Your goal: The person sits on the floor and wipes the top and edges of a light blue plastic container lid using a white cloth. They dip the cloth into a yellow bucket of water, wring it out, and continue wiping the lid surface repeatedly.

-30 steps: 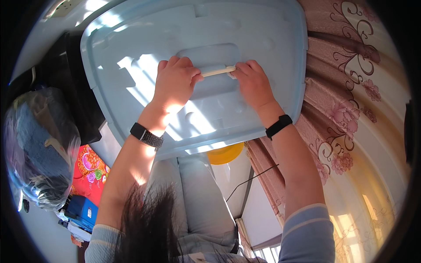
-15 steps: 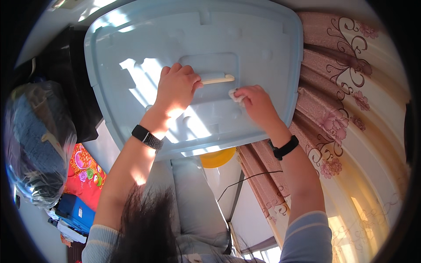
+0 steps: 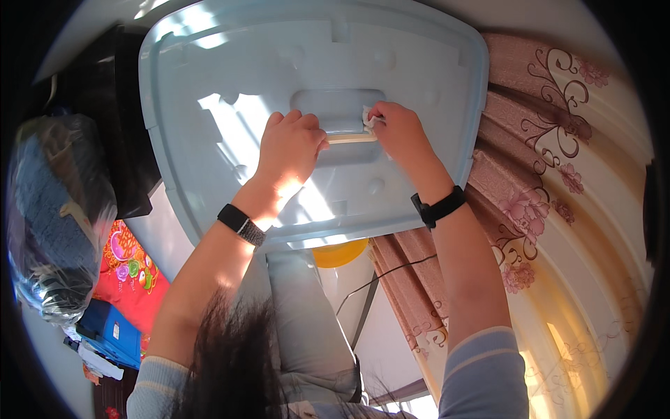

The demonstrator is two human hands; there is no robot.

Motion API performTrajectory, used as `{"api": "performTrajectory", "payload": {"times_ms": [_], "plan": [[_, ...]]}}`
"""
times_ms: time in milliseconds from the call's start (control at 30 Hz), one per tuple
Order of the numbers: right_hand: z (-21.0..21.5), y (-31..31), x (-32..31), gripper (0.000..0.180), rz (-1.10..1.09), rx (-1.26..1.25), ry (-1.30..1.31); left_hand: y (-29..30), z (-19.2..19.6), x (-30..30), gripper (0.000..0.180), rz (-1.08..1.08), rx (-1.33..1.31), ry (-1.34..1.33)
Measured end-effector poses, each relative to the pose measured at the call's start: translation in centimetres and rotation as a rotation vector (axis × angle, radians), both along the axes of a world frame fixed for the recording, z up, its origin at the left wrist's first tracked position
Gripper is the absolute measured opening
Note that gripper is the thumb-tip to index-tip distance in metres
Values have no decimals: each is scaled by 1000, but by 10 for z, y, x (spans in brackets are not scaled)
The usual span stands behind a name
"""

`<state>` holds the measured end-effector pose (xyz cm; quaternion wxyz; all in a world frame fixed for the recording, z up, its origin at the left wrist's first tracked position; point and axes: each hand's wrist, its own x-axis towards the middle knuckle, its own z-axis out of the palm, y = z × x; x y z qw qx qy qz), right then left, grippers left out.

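Observation:
My left hand (image 3: pixel 289 148) is closed on one end of a slim cream-coloured stick (image 3: pixel 351 138), whose exact kind I cannot make out. It lies level above the recessed middle of a pale blue plastic box lid (image 3: pixel 426 164). In my right hand (image 3: pixel 403 134), pinched between thumb and fingers, is a crumpled white tissue (image 3: pixel 368 119). The tissue is at the stick's right end, which the fingers and tissue partly hide. Bright sunlight falls across the lid beside my left hand.
Flowered pink and cream curtains (image 3: pixel 530 202) hang at the right. To the left are a black piece of furniture (image 3: pixel 132 140), a clear bag with blue fabric (image 3: pixel 63 209), a red patterned cloth (image 3: pixel 132 279) and a blue box (image 3: pixel 112 332). Something yellow (image 3: pixel 340 253) shows below the lid.
My right hand has moved up and left, bringing the tissue to the stick's right end. The stick's hooked tip, visible before, is now covered. My left hand has kept its grip.

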<state>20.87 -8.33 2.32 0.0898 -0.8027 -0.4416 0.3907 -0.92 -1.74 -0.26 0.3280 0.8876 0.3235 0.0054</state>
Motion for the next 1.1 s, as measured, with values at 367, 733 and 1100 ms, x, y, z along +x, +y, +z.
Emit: {"api": "performTrajectory", "payload": {"times_ms": [367, 733, 1100], "plan": [[-46, 18, -94, 19, -359, 434, -211, -57, -24, -13, 15, 246, 217, -178], [-44, -5, -126, 11, 135, 311, 41, -126, 25, -101, 43, 220, 96, -32], [-29, 22, -109, 12, -486, 259, 300, -126, 30, -153, 37, 311, 108, 84]]}}
